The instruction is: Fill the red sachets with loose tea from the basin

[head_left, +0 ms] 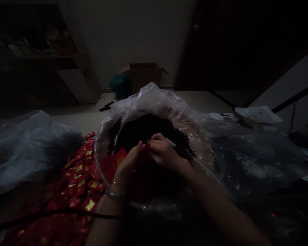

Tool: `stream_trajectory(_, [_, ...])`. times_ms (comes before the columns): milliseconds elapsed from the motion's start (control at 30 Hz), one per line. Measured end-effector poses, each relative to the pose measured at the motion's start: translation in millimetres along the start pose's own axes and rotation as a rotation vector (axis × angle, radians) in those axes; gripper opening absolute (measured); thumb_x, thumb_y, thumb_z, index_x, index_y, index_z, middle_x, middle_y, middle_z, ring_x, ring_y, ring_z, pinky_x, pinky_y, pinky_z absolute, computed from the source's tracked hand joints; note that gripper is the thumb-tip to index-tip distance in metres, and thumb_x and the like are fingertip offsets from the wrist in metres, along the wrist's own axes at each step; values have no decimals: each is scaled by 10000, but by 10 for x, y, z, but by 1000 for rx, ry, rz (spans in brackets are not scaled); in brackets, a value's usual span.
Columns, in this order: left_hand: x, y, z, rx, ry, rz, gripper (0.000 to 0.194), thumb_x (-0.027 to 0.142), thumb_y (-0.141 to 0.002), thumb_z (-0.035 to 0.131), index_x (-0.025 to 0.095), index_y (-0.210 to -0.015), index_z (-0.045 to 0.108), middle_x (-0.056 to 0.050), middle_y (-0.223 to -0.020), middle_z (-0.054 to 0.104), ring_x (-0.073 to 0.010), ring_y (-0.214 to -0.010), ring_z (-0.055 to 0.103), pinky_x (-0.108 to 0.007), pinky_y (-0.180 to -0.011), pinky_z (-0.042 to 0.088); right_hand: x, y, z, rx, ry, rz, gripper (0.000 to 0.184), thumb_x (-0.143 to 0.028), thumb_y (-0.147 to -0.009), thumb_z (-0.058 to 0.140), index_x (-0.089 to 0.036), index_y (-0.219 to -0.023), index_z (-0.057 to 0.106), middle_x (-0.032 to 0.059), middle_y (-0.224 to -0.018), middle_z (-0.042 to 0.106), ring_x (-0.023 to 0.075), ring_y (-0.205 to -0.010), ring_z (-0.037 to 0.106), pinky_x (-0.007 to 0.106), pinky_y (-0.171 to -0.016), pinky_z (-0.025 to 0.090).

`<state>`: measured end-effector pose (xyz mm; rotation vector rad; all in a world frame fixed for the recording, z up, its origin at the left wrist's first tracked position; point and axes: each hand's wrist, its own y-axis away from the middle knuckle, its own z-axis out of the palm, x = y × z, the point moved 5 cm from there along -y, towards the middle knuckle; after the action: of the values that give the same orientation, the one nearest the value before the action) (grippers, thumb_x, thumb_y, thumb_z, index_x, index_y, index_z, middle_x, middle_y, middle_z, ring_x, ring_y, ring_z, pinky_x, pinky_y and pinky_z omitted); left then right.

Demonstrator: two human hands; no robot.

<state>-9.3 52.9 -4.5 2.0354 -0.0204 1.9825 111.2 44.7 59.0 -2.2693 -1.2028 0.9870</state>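
Both hands meet over a wide basin (97, 153) lined with clear plastic, holding a heap of dark, crinkled dried leaves (149, 124). My left hand (130, 156), with a bracelet and a bangle at the wrist, is closed on a small red packet (145, 147). My right hand (164, 152) has its fingers curled and pinches the same packet from the other side. A thin white strip (170, 142) sticks out beside the right knuckles; its other end is hidden. More red packets (120, 156) lie at the basin's left, partly behind the left wrist.
Many red packets with gold labels (79, 169) are piled left of the basin. Beyond them sits a pale plastic bag (30, 147). Clear plastic bags (256, 160) spread on the right. An open cardboard box (146, 77) and a teal bag (120, 87) stand by the wall.
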Motion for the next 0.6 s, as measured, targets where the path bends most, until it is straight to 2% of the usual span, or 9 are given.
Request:
stream_trajectory(100, [-3, 4, 10, -10, 41, -4, 564, 698, -653, 568, 135, -645, 610, 32, -487, 469, -88, -460, 416, -212, -424, 317, -52, -10, -27, 14, 18, -26, 185, -97, -804, 510, -204, -654, 522, 59, -703, 619, 217, -828, 480, 353, -747, 478])
stream_trajectory(200, [18, 37, 6, -19, 100, -13, 491, 618, -621, 656, 131, -670, 619, 37, -527, 502, -78, -481, 423, -198, -442, 319, -61, 3, -31, -12, 33, -35, 200, -95, -802, 512, -205, -635, 508, 56, -669, 598, 211, -810, 484, 330, -718, 479])
stream_trajectory(300, [37, 95, 40, -129, 149, -32, 433, 520, -641, 692, 137, -844, 678, 4, -666, 614, -119, -609, 532, -211, -538, 402, -40, 27, -26, -88, 37, -34, 199, -107, -802, 511, -203, -628, 505, 50, -650, 558, 197, -769, 499, 286, -633, 461])
stream_trajectory(400, [22, 143, 68, -232, 162, -89, 460, 433, -674, 698, 156, -1040, 667, -17, -749, 663, -141, -665, 577, -223, -581, 429, 18, 33, -57, -154, 74, 44, 168, -131, -809, 524, -186, -650, 518, 54, -708, 558, 169, -696, 504, 275, -608, 428])
stream_trajectory(500, [34, 143, 36, -171, 144, -79, 473, 423, -694, 680, 177, -1097, 657, -30, -800, 692, -162, -709, 602, -242, -616, 450, 46, 22, -92, -252, 73, 118, 108, -149, -835, 527, -175, -731, 544, 40, -739, 588, 149, -657, 514, 293, -672, 405])
stream_trajectory(600, [69, 128, 22, -121, 106, -26, 485, 423, -688, 681, 187, -1111, 657, -51, -971, 704, -191, -842, 617, -266, -720, 469, 36, 16, -112, -353, -36, 180, 59, -163, -840, 544, -174, -787, 569, 6, -703, 607, 134, -641, 526, 288, -710, 397])
